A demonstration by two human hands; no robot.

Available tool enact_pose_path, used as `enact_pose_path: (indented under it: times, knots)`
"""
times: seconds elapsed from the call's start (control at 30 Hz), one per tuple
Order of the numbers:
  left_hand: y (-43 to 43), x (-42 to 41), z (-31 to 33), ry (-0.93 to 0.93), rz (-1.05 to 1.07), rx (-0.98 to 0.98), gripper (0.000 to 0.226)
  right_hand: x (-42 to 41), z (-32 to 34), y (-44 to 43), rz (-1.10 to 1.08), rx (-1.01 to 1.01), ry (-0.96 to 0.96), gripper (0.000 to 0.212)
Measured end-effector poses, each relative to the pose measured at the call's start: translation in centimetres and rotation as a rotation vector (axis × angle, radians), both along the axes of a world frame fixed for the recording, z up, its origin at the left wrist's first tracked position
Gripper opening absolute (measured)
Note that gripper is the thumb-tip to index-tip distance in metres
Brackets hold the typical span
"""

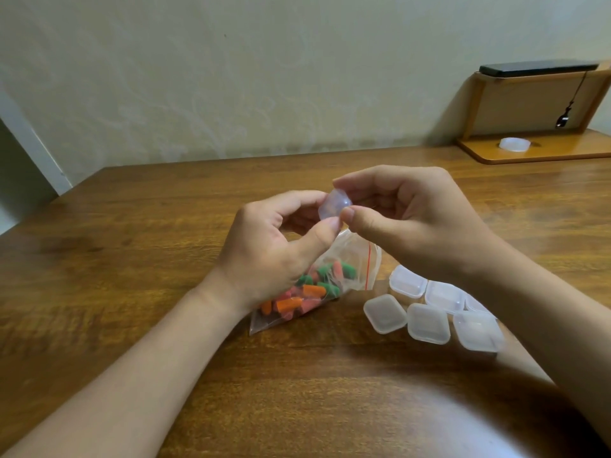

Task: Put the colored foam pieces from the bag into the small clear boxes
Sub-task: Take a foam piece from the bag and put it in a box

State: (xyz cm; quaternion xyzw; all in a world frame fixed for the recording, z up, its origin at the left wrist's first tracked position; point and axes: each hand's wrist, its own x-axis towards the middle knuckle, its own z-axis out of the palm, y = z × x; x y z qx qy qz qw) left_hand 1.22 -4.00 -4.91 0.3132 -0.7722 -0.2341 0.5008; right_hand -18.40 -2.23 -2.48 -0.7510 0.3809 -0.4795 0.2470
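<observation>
The wooden counter (pixel 132 259) carried a zip bag (pixel 358 259) of orange, green and pink foam pieces (pixel 312 290) near its centre. A cluster of small clear boxes (pixel 428 322) lay at the bag's 4 o'clock, and a wooden stand (pixel 529 155) stood at 2 o'clock.

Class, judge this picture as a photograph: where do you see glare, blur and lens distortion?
Head view: pale glare spreads over the table near the bottom edge; the small clear box pinched by the left hand and right hand looks soft and smeared; the wide lens stretches both forearms toward the lower corners.

Glossy wood table (pixel 132 259), clear plastic bag (pixel 360 262), boxes (pixel 428 323).
</observation>
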Motion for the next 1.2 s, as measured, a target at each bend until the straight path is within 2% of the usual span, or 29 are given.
enact_pose_path:
  times: [0.13, 0.27, 0.37, 0.43, 0.5, 0.63, 0.73, 1.0, 1.2]
  knots:
    - [0.1, -0.1, 0.1, 0.026, 0.009, -0.008, 0.019, 0.1, 0.0, 0.0, 0.007, 0.002, -0.006, 0.033]
    - [-0.3, 0.1, 0.5, 0.218, 0.088, 0.056, 0.024, 0.3, -0.1, 0.2, 0.030, 0.035, 0.001, 0.041]
    - [-0.7, 0.0, 0.5, 0.273, 0.132, 0.127, 0.018, 0.0, 0.5, 0.4, 0.021, 0.037, 0.063, 0.035]
    - [-0.8, -0.1, 0.5, 0.286, 0.134, 0.204, 0.011, -0.7, 1.2, 0.4, -0.052, 0.011, 0.111, 0.024]
    - [-0.9, 0.0, 0.5, 0.263, 0.148, 0.248, 0.011, -1.8, 1.9, 0.5, -0.115, -0.010, 0.205, 0.014]
    - [-1.2, 0.2, 0.2, 0.165, 0.150, 0.248, 0.021, -2.6, 2.3, 0.4, -0.096, 0.073, 0.560, 0.011]
    - [-1.2, 0.2, 0.0, 0.079, 0.141, 0.231, 0.029, -1.9, 1.6, 0.3, -0.075, 0.116, 0.707, 0.009]
    - [-1.1, 0.2, -0.1, 0.044, 0.152, 0.194, 0.013, -0.3, 0.1, 0.0, -0.160, 0.106, 0.812, 0.015]
    - [-1.0, -0.1, -0.3, -0.017, 0.156, 0.172, 0.019, 0.2, -0.4, -0.2, -0.204, 0.090, 0.875, 0.009]
